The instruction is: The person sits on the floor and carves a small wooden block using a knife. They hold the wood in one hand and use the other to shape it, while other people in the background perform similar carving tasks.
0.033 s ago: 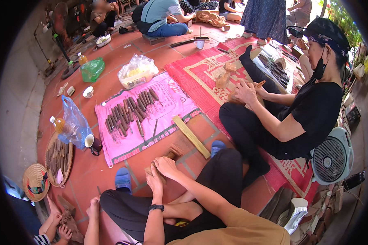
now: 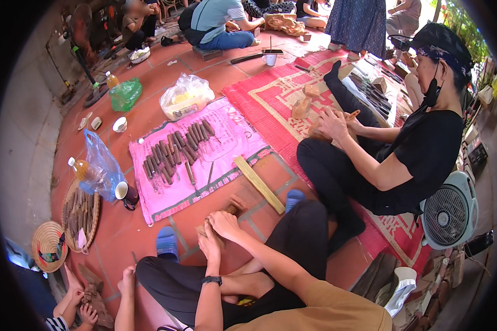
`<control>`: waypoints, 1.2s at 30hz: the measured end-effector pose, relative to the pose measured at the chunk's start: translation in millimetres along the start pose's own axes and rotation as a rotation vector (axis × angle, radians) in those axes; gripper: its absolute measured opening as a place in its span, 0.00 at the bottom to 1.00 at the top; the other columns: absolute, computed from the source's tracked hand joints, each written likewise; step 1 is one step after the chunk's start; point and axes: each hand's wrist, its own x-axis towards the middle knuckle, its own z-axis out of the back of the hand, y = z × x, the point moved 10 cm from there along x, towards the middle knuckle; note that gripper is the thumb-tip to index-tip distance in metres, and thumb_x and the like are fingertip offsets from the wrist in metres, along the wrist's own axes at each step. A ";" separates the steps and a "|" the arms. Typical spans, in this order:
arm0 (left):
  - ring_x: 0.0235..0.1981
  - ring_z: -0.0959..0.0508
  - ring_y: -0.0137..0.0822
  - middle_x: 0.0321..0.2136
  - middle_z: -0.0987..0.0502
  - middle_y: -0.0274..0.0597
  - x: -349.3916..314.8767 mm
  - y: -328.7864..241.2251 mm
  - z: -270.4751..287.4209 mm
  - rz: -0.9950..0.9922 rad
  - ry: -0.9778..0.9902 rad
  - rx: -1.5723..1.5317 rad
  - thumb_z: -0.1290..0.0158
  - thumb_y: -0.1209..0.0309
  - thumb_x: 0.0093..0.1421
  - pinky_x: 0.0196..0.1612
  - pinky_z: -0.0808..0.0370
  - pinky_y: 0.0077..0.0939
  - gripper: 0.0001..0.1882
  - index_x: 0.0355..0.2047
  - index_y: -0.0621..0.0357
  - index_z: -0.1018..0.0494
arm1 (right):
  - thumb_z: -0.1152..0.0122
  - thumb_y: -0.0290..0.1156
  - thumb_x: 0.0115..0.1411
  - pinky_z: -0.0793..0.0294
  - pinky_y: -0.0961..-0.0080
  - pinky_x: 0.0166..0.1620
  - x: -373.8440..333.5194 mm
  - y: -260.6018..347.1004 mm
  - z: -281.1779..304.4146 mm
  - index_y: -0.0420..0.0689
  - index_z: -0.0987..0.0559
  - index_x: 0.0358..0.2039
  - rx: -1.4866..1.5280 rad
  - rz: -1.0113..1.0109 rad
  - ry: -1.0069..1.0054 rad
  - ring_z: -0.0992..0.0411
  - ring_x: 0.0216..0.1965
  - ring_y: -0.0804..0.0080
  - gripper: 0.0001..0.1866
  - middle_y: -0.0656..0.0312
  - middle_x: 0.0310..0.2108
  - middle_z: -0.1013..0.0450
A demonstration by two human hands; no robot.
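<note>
"Wooden piece (image 2: 221, 240), brown, low in the middle of the frame, mostly hidden under those fingers. See it?"

"Just about. Both hands are on it, aren't they?"

"Yes, set close together, nearly overlapping. The left hand (image 2: 210, 246), with a black watch (image 2: 211, 280) on its wrist, is curled along the near side. The right hand (image 2: 225, 225) bends over from the right."

"Pinching anything besides the wood?"

"From where I stand I can't tell; the fingertips are tucked out of sight. A darker brown lump (image 2: 234, 209) sits just past the right hand, but I couldn't say whether it touches the wood."

"And that pink cloth (image 2: 237, 132), left of centre?"

"Spread flat on the red tiles (image 2: 121, 234), with dark-handled tools (image 2: 176, 158) in loose rows. A pale wooden strip (image 2: 259, 183) slants away from its lower right edge, and a blue slipper (image 2: 166, 243) lies to the left of the hands."

"What's over at the left side of the frame?"

"A round woven tray (image 2: 98, 214) heaped with more tools, a mug (image 2: 129, 197) near it, and an amber bottle (image 2: 82, 168) beside a bluish plastic bag (image 2: 102, 160)."

"Someone's busy at the right, too."

"Person in black (image 2: 431, 143), seated on the red mat (image 2: 265, 96), both hands on another brown lump. A pale grey fan (image 2: 450, 212) stands just below, toward the lower right."
</note>
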 end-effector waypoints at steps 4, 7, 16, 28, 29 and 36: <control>0.43 0.22 0.56 0.40 0.22 0.63 6.5 9.4 3.0 0.067 0.016 0.039 0.59 0.48 0.67 0.47 0.29 0.45 0.31 0.47 0.69 0.27 | 0.53 0.39 0.65 0.27 0.48 0.37 -13.2 11.7 5.5 0.43 0.21 0.32 -0.003 -0.010 0.024 0.24 0.34 0.46 0.16 0.45 0.29 0.23; 0.43 0.22 0.56 0.42 0.23 0.64 4.1 3.4 2.3 0.037 0.028 0.007 0.59 0.48 0.67 0.47 0.29 0.45 0.32 0.48 0.69 0.27 | 0.53 0.39 0.65 0.27 0.49 0.36 -11.5 9.8 9.0 0.42 0.21 0.31 -0.021 -0.002 0.014 0.24 0.34 0.46 0.16 0.45 0.29 0.23; 0.45 0.23 0.57 0.41 0.23 0.65 6.5 8.0 3.2 0.025 -0.004 0.041 0.60 0.48 0.67 0.48 0.29 0.46 0.32 0.48 0.69 0.28 | 0.52 0.39 0.64 0.27 0.49 0.35 -15.0 15.6 11.4 0.41 0.22 0.31 -0.006 0.013 0.011 0.24 0.33 0.46 0.15 0.45 0.29 0.24; 0.45 0.23 0.58 0.41 0.23 0.65 1.1 -1.1 3.9 0.048 0.025 0.033 0.60 0.45 0.66 0.48 0.29 0.46 0.34 0.48 0.69 0.27 | 0.52 0.39 0.64 0.27 0.48 0.37 -9.2 6.8 7.9 0.41 0.21 0.31 0.003 -0.001 -0.008 0.24 0.34 0.45 0.16 0.44 0.29 0.23; 0.45 0.23 0.58 0.41 0.23 0.65 1.1 -3.9 5.6 0.026 0.009 0.015 0.60 0.44 0.66 0.48 0.29 0.46 0.35 0.47 0.69 0.27 | 0.52 0.39 0.64 0.28 0.47 0.38 -7.9 5.2 7.1 0.41 0.21 0.31 0.017 -0.011 -0.002 0.24 0.35 0.44 0.16 0.44 0.30 0.23; 0.46 0.24 0.59 0.43 0.24 0.65 1.5 3.0 4.1 0.038 0.009 0.040 0.58 0.50 0.66 0.49 0.30 0.47 0.29 0.50 0.68 0.30 | 0.51 0.37 0.64 0.27 0.47 0.35 -5.4 9.7 5.5 0.40 0.22 0.29 0.017 0.015 -0.030 0.24 0.32 0.45 0.15 0.44 0.27 0.24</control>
